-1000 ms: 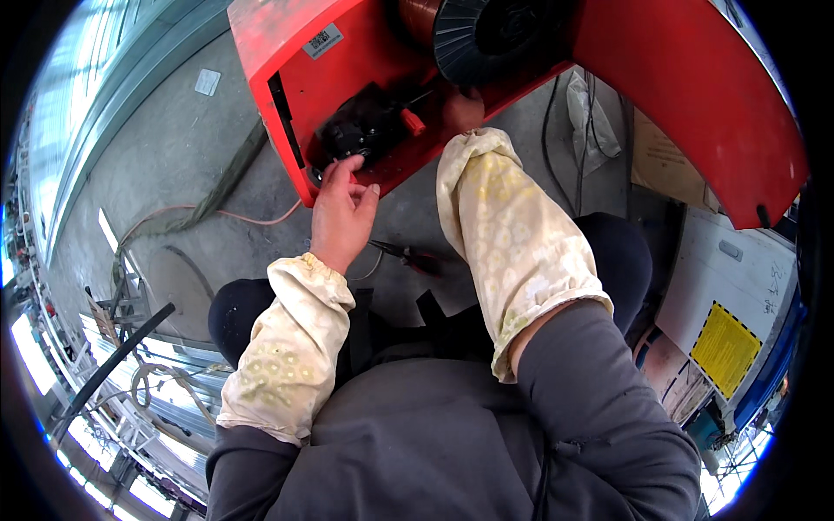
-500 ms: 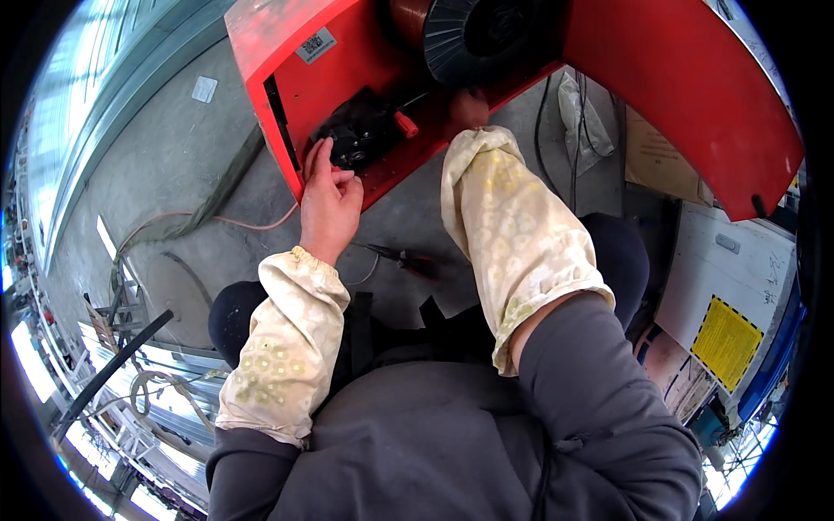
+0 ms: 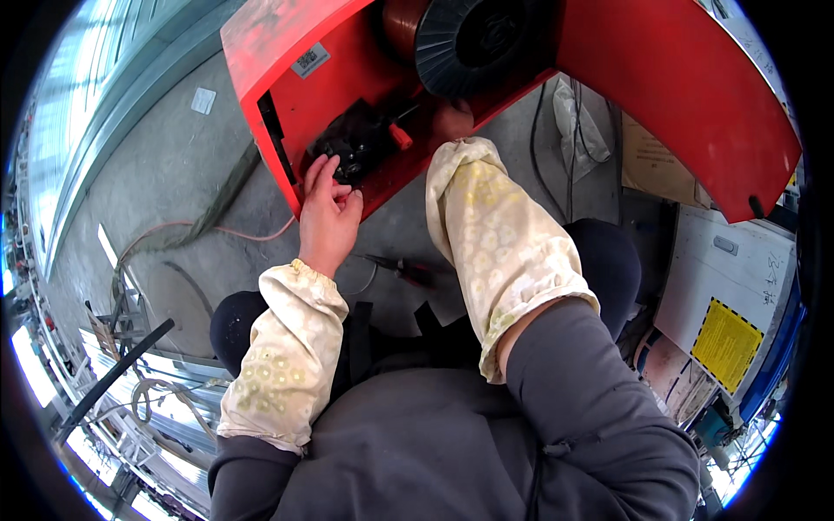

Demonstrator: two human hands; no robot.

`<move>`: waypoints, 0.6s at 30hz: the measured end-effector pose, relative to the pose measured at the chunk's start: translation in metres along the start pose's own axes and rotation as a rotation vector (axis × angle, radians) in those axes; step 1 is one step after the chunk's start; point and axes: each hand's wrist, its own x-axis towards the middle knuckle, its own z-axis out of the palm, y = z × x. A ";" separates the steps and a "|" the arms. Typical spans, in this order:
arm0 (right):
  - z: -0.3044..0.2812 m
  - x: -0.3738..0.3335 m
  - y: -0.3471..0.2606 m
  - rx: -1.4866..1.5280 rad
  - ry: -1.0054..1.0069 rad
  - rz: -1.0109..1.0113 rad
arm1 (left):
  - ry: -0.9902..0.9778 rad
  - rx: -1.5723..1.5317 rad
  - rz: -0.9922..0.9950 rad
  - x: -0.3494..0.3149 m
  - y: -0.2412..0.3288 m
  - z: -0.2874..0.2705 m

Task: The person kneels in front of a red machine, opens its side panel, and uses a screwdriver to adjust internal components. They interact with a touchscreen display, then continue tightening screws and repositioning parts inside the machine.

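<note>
In front of me is a red metal housing (image 3: 300, 95) with its side open. Inside sits a black wire feed mechanism (image 3: 352, 139) with a red lever (image 3: 400, 136) on its right. My left hand (image 3: 328, 221) is at the mechanism's near left side, fingers stretched out and thumb apart, fingertips close to its black parts. My right hand (image 3: 453, 122) reaches into the housing, right of the red lever and just below a large black spool (image 3: 473, 43) of copper-coloured wire (image 3: 401, 26). Shadow covers its fingers, so what they hold cannot be made out.
The red cover panel (image 3: 678, 87) swings out to the right. Red-handled pliers (image 3: 413, 273) lie on the grey floor between my knees. A thin reddish hose (image 3: 239, 233) runs left from the housing. Beyond my right knee are a clear plastic bag (image 3: 580, 130), a cardboard box (image 3: 656, 161) and a white cabinet (image 3: 725, 260).
My right hand and forearm have shifted slightly left, nearer the red lever. My left hand stays beside the mechanism. The housing sits a little lower in the picture.
</note>
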 end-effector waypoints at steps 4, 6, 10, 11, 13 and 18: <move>0.007 0.003 -0.002 0.178 0.025 -0.078 | 0.018 -0.051 0.001 0.000 0.001 0.002; -0.004 0.010 0.005 -0.132 0.002 -0.362 | 0.028 -0.054 0.017 0.002 0.005 0.004; -0.007 0.001 0.012 -0.500 -0.041 -0.471 | 0.092 0.043 0.083 0.004 0.022 0.002; 0.004 -0.012 0.010 -0.340 -0.022 -0.274 | 0.095 0.062 0.124 0.005 0.030 -0.001; 0.008 -0.022 0.007 -0.123 0.014 -0.018 | 0.088 0.040 0.222 0.010 0.041 0.007; 0.009 -0.022 -0.009 -0.024 0.018 0.093 | 0.143 0.075 0.460 0.066 0.071 0.025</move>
